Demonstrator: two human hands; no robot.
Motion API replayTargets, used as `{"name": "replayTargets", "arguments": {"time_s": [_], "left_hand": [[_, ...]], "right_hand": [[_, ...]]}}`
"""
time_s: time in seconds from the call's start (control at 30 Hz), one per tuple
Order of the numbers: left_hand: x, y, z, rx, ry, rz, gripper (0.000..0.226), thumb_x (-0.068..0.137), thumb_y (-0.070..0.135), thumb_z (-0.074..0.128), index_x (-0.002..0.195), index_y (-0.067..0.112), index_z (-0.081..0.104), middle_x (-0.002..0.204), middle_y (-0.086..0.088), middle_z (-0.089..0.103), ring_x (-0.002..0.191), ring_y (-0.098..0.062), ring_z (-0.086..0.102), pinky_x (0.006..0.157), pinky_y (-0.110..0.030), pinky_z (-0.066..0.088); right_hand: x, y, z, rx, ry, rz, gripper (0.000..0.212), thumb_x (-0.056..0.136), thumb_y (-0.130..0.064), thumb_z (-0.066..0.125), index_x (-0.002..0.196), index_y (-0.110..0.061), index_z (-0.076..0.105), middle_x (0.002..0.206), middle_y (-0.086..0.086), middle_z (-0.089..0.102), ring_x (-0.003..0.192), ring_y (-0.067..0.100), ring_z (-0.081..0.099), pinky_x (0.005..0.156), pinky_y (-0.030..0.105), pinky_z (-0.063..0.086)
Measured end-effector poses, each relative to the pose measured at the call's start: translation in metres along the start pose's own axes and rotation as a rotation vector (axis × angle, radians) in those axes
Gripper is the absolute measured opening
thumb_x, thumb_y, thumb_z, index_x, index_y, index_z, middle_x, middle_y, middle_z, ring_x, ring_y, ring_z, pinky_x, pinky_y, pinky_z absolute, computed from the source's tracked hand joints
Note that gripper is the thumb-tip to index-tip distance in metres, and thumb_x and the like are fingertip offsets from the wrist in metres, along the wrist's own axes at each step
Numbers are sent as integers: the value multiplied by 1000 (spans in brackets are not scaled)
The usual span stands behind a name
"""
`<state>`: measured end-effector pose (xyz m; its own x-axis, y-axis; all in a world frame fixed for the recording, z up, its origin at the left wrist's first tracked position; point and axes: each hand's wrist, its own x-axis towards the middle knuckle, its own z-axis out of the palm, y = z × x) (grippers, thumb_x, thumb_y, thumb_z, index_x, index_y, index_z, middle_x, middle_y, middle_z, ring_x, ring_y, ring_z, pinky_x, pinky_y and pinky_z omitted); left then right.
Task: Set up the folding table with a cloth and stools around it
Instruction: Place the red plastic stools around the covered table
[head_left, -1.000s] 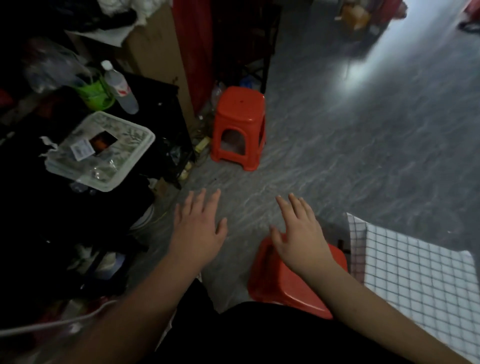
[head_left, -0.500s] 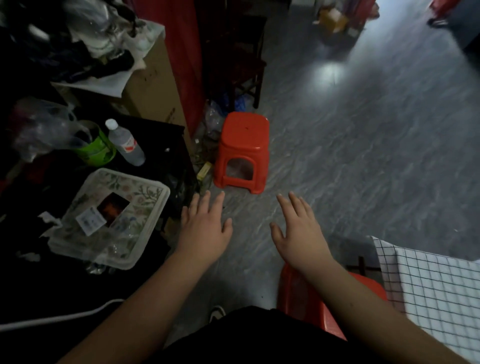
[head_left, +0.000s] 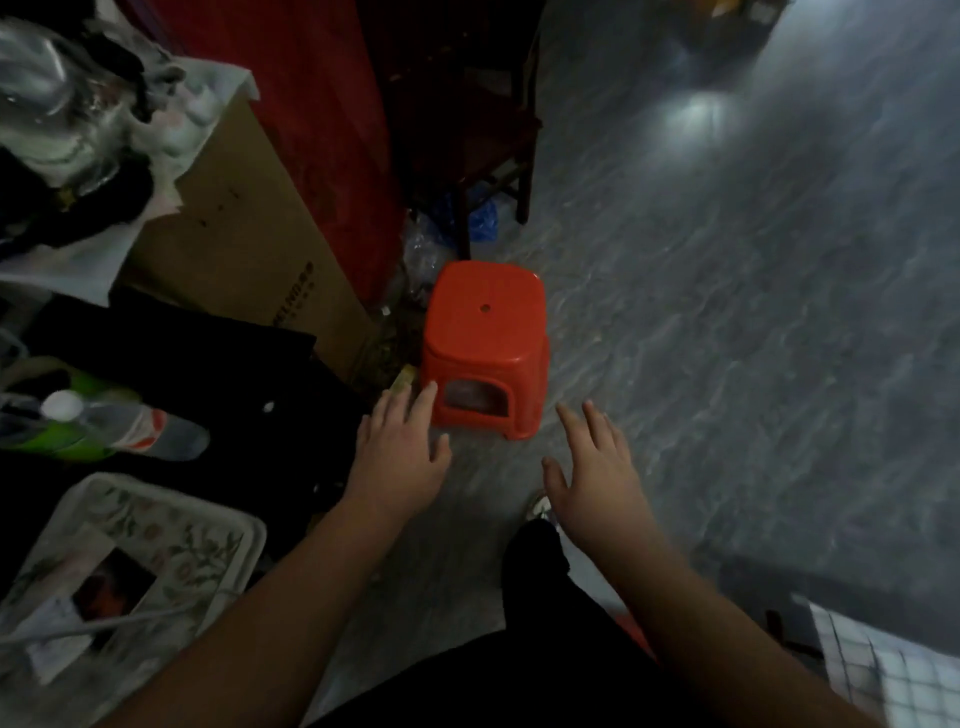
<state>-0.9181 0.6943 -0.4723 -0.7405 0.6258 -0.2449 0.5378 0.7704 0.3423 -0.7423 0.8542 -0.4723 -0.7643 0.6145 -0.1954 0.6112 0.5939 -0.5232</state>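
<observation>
cluttered home storage corner: cardboard box, wooden chair, plastic stool, polished stone floor.

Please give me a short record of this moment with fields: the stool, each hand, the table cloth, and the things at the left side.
stool: red plastic stool, upright on the grey floor, untouched
left hand: open, fingers straight, reaching toward the stool
right hand: open, holds nothing
cloth: checked cloth, bottom right corner
left side: cardboard box, water bottle, flower-pattern tray
</observation>
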Motion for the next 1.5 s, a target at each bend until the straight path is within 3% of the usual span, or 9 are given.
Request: {"name": "replayTargets", "arguments": {"time_s": [0.2, 0.4, 0.63, 0.8, 1.03, 1.2, 1.5], "left_hand": [[154, -7, 41, -56, -10, -47, 69, 96, 43, 47, 156, 27, 17, 162, -11, 18, 149, -31, 12, 120, -48, 16], [302, -46, 122, -39, -63, -123, 83, 90, 53, 55, 156, 34, 8, 164, -15, 3, 148, -37, 6, 118, -50, 15], [430, -107, 226, 57, -166, -101, 98, 82, 69, 57, 148, 50, -14, 162, -15, -18, 148, -42, -3, 117, -60, 16], [461, -118, 244, 9, -192, -146, 104, 79, 65, 65, 146, 54, -14, 161, -15, -19, 147, -43, -1, 115, -59, 20], [466, -118, 232, -140, -233, -210, 106, 71, 59, 77, 143, 64, -1, 162, -11, -15, 145, -45, 11, 112, -55, 27], [467, -104, 227, -136, -215, -233, 104, 72, 52, 79, 149, 54, 10, 160, -13, 0, 142, -40, 23, 111, -56, 33], [446, -17, 185, -72, -242, -100, 102, 74, 52, 78, 151, 50, 11, 159, -17, -3, 142, -43, 19, 115, -51, 28]], "right_hand": [[174, 46, 21, 1, -109, 4, 68, 94, -42, 53, 153, -32, 20, 161, 10, 25, 147, 30, 24, 115, 42, 23], [313, 97, 114, 34, -238, 91, 80, 94, -47, 58, 157, -30, 12, 165, 15, 5, 149, 38, 14, 117, 50, 22], [417, 141, 229, 98, -170, 183, 98, 86, -54, 66, 153, -48, -6, 165, 6, -16, 151, 38, 1, 115, 56, 23], [440, 136, 251, 128, -137, 224, 103, 84, -45, 73, 154, -48, -3, 164, 10, -15, 151, 37, 4, 118, 56, 25], [447, 130, 247, 296, -138, 367, 106, 81, -27, 80, 155, -41, 7, 163, 9, -6, 147, 33, 22, 115, 50, 33], [445, 132, 243, 330, -104, 388, 104, 78, -23, 81, 154, -42, 12, 161, 6, 6, 142, 30, 32, 111, 53, 40], [397, 149, 159, 320, -36, 472, 103, 77, -32, 82, 153, -47, 13, 156, 5, 18, 136, 28, 41, 107, 46, 44]]}}
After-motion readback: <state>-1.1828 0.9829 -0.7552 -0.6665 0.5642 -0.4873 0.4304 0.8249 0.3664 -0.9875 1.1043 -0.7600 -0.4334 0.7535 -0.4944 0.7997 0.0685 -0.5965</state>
